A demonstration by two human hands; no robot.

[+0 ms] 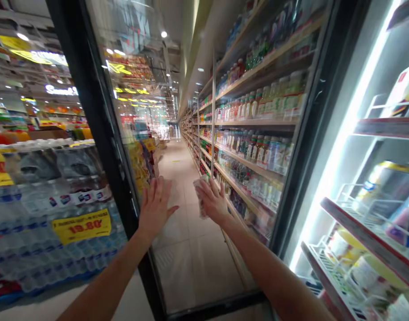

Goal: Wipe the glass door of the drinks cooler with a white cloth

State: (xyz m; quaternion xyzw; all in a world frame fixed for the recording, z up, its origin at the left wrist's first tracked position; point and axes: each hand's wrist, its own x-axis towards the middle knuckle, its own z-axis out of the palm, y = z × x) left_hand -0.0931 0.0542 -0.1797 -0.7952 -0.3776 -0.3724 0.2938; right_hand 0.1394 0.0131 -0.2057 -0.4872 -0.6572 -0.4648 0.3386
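Note:
A glass door [191, 276] with a black frame stands swung out from a lit cooler. My right hand [212, 201] presses a whitish crumpled cloth [202, 214] flat on the pane, fingers over it. To its left, my left hand [156, 205] is spread open with the thumb out, at the glass beside the left frame bar. Nothing is in the left hand. Whether its whole palm touches the pane I cannot tell. Through or in the glass show shelves of bottles [258, 149] and a long tiled aisle.
Right of the door, the cooler's wire shelves [368, 232] hold cartons, tubs and packs, with their edges jutting out near my right arm. On the left stand stacked packs of bottled drinks [67, 196] with a yellow price sign [81, 226].

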